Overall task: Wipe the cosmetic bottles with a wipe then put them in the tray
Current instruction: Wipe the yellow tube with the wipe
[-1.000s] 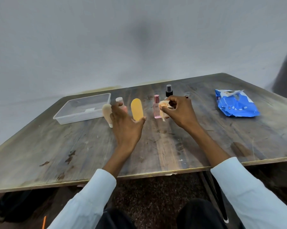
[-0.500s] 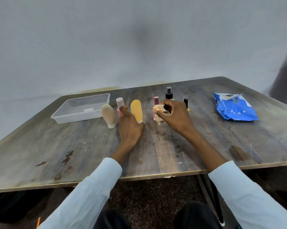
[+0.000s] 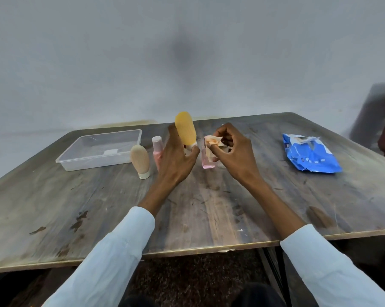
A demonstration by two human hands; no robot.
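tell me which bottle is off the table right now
The yellow bottle: the left hand grips its lower end and holds it up in the air. The beige bottle and both pink bottles stand on the table.

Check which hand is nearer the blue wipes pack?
Right. The right hand, holding the wipe, sits mid-table left of the blue wipes pack; the left hand is further left, holding the yellow bottle.

We find no legible text. The blue wipes pack [image 3: 310, 155] carries white print, too blurred to read. The pink bottle [image 3: 207, 160] shows faint marks, likewise unreadable. A small white label on the tray [image 3: 103, 151] floor shows no readable characters.
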